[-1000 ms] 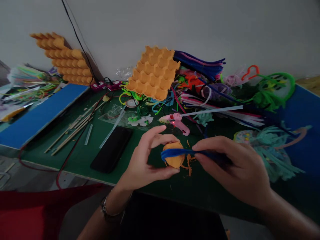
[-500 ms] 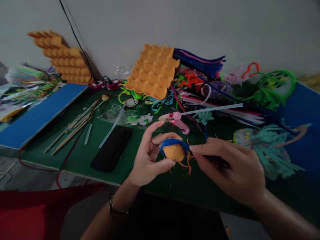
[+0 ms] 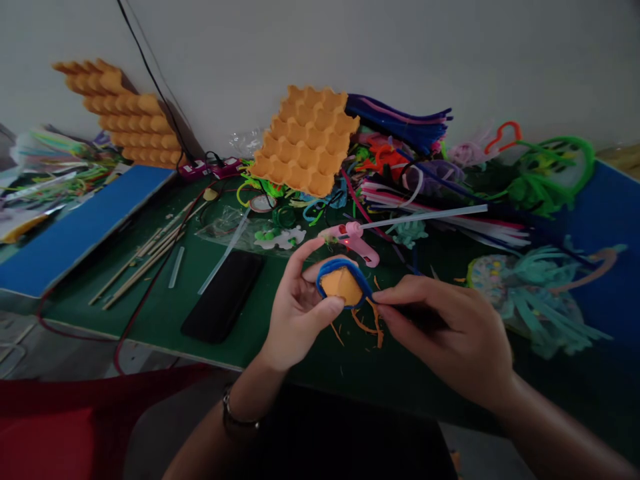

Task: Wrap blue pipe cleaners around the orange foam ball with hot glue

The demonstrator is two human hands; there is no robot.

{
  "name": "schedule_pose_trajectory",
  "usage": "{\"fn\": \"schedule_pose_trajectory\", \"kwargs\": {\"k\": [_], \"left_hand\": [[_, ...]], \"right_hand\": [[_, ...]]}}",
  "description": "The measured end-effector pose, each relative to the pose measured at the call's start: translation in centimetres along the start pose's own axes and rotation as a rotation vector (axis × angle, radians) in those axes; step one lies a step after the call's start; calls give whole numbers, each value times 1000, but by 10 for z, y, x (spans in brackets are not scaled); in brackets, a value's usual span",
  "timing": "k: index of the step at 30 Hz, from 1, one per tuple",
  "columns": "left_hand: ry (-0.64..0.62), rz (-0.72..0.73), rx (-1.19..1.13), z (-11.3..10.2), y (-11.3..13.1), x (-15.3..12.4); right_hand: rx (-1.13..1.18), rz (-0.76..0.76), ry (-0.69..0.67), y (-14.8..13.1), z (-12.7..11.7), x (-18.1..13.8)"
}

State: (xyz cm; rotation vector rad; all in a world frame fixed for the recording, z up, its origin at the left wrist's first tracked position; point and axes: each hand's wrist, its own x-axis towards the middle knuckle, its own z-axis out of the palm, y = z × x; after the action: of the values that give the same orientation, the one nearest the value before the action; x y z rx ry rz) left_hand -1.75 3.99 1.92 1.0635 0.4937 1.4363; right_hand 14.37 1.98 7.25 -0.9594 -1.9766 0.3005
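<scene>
Between the thumb and fingers of my left hand (image 3: 300,313) is an orange egg-carton cup (image 3: 345,285), its pointed side facing me. A blue pipe cleaner (image 3: 361,279) runs around the cup's rim. My right hand (image 3: 445,327) pinches the pipe cleaner close to the cup's right edge; the rest of the strand is hidden by that hand. Orange scraps (image 3: 370,323) lie on the table just below the cup. Beyond my left fingertips rests a pink glue gun (image 3: 357,241) with a long clear glue stick (image 3: 425,217) in it.
An orange egg tray (image 3: 307,140) leans over piled pipe cleaners (image 3: 400,123) at the back. To the left lie a black phone-like slab (image 3: 223,297), wooden sticks (image 3: 150,257) and glue sticks (image 3: 176,267). A teal pipe-cleaner bouquet (image 3: 545,300) is at right. A red cable (image 3: 150,293) crosses the table edge.
The cup has tilted and risen slightly in my left hand, and the blue pipe cleaner now encircles more of its rim. My right hand has moved a little left and down along the rim.
</scene>
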Motion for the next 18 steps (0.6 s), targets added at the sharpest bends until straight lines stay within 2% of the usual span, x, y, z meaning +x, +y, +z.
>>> {"fn": "schedule_pose_trajectory", "kwargs": {"k": [8,14,18], "left_hand": [[76,-2,10,4,-2,1],[76,-15,-15,4,-2,0],[87,-14,-1,3,-2,-2]], "right_hand": [[-121,-51,16,-1,5,-4],[-305,-137,45,-2,8,-9],[-345,-169,51,-1,10,-11]]}}
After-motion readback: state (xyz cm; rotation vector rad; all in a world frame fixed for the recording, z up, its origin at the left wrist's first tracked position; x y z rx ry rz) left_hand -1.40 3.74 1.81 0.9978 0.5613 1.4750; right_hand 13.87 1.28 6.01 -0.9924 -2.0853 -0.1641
